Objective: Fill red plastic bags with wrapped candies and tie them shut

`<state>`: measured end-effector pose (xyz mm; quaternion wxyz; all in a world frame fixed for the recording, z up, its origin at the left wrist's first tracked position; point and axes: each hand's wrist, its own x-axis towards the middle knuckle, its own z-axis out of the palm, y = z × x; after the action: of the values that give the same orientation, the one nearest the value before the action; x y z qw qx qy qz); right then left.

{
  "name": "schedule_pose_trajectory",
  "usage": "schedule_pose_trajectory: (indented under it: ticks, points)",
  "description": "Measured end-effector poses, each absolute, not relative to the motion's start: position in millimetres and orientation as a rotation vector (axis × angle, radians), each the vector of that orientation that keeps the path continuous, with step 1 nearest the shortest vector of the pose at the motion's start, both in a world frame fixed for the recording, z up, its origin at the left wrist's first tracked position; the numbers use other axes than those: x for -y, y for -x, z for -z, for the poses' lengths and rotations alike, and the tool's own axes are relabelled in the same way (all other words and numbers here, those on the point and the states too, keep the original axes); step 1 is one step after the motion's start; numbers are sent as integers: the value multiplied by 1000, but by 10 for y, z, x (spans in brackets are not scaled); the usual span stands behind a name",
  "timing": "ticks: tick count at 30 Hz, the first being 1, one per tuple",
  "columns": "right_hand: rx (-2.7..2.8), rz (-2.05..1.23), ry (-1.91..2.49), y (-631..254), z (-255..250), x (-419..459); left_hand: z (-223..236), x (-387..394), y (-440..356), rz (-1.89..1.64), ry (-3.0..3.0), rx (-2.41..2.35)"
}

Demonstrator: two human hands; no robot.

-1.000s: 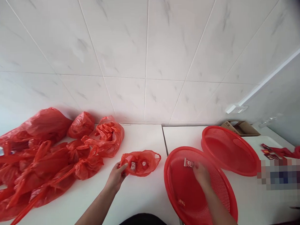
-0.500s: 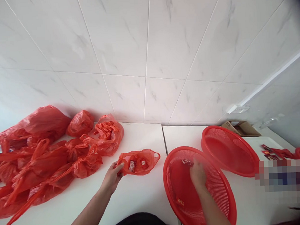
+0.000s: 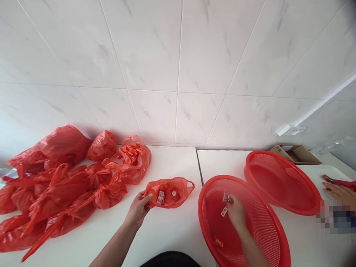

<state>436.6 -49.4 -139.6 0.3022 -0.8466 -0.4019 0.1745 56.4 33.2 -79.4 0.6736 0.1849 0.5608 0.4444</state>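
My left hand [image 3: 139, 209] pinches the left edge of a small red plastic bag [image 3: 183, 191] lying on the white table, its mouth spread. Inside the bag are small red packets [image 3: 166, 196] with white print. My right hand [image 3: 236, 212] reaches into the nearer red plastic basket [image 3: 203, 183], its fingers closed on a small shiny packet [image 3: 226, 198] that sticks out past the fingertips. Close below it in the basket lies a small white-labelled packet [image 3: 224, 211]. An orange-red packet [image 3: 218, 242] rests near the basket's left side.
Several knotted red plastic bags [image 3: 70, 188] are heaped at the left. An open red bag [image 3: 135, 160] stands by the tiled wall. Right of my basket are a second red basket [image 3: 280, 180], a cardboard box [image 3: 301, 154] and a co-worker's hand [image 3: 345, 195] over a white tray [image 3: 331, 170].
My right hand has gathered a shiny packet, and a white-labelled one now shows below it. My left hand keeps its hold on the bag. A co-worker's hand has appeared at the right.
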Motion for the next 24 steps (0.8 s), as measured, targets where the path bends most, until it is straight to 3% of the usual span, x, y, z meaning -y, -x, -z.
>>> schedule_pose_trajectory:
  ticks: [8,14,19,24]
  points:
    - [980,-603,1772,-3414,813,19,804,-311,-582,-980,-433,-1262]
    - [1200,-792,1565,-2665,816,-274,763,-309,-596,-1011,-430,-1249]
    - [1246,-856,1653,-3023,769,30,765,-317,-577,-1024,-423,-1247]
    - [1259,-789,2104,-3869,942,573,796,-337,-570,-1033,-437,-1254]
